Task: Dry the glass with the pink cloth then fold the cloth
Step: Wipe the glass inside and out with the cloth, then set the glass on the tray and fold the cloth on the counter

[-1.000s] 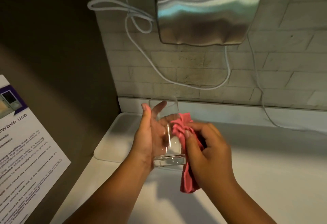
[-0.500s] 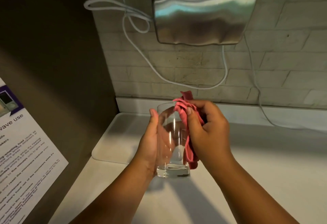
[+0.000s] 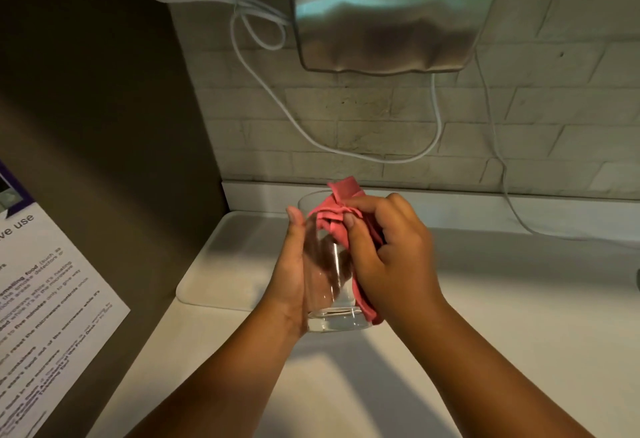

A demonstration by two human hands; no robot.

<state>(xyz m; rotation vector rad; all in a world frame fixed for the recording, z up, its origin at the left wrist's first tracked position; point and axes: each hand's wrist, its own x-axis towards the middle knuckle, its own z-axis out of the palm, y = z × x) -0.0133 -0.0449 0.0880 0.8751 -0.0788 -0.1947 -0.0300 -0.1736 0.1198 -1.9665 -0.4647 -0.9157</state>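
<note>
A clear drinking glass (image 3: 329, 302) is held upright above the white counter, in the middle of the view. My left hand (image 3: 292, 271) wraps its left side, thumb pointing up along the wall. My right hand (image 3: 391, 261) grips a bunched pink cloth (image 3: 334, 219) and presses it over the glass's rim and down its right side. A strip of the cloth hangs down to the glass's base, between the glass and my right palm. Part of the cloth is hidden under my fingers.
The white counter (image 3: 502, 316) spreads below, with a pale flat tray (image 3: 225, 264) at the back left. A steel hand dryer (image 3: 391, 12) and loose white cables (image 3: 263, 67) hang on the brick wall. A dark side panel with a printed notice (image 3: 45, 306) stands on the left.
My right hand has carried the cloth from the glass's lower right side up to its rim. The glass has turned more upright and sits slightly lower in my left hand.
</note>
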